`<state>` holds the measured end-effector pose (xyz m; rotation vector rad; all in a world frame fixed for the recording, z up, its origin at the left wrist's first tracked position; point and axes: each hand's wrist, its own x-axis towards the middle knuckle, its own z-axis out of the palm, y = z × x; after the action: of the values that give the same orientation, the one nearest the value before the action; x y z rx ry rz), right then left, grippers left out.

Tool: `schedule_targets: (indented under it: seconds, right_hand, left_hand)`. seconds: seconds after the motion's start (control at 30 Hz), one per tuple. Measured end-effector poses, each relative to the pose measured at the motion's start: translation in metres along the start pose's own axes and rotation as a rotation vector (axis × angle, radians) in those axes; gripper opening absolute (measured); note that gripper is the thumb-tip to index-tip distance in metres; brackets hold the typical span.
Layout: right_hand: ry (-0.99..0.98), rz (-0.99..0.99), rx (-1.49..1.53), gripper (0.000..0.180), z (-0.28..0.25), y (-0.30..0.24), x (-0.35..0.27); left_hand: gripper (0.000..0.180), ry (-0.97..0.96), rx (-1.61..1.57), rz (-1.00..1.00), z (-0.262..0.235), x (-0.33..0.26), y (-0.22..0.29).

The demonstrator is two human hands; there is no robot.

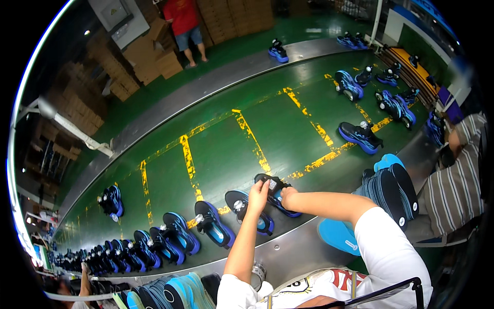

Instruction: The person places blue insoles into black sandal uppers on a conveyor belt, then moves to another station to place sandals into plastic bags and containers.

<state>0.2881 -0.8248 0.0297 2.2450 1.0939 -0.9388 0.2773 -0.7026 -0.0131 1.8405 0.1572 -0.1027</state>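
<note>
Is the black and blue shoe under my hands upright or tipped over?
Upright: the black and blue shoe rests sole-down on the green conveyor belt, opening facing up.

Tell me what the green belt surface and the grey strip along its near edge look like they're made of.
The green conveyor belt surface looks like rubber or vinyl: smooth, slightly glossy, with worn yellow painted lines. The grey strip along the near edge looks like brushed sheet metal, probably steel, judging by its dull silvery sheen and soft reflections.

Bare forearms, short white sleeves, white shirt with red print.
</note>
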Motion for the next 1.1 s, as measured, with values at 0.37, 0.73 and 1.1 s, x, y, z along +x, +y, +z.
schedule_targets:
  seconds: [0.37,0.73,1.1]
  right_hand:
    - [0.02,-0.357,0.083,0.038,0.013,0.028,-0.02]
    - [0.252,-0.259,0.574,0.04,0.035,0.039,-0.062]
    - [0.193,0.851,0.797,0.056,0.176,0.305,-0.185]
  left_hand:
    - [0.022,0.318,0.772,0.561,0.019,-0.013,0.018]
    - [0.015,0.346,0.948,0.3,0.033,-0.014,0.036]
    - [0.015,0.292,0.933,0.286,0.031,-0.019,0.023]
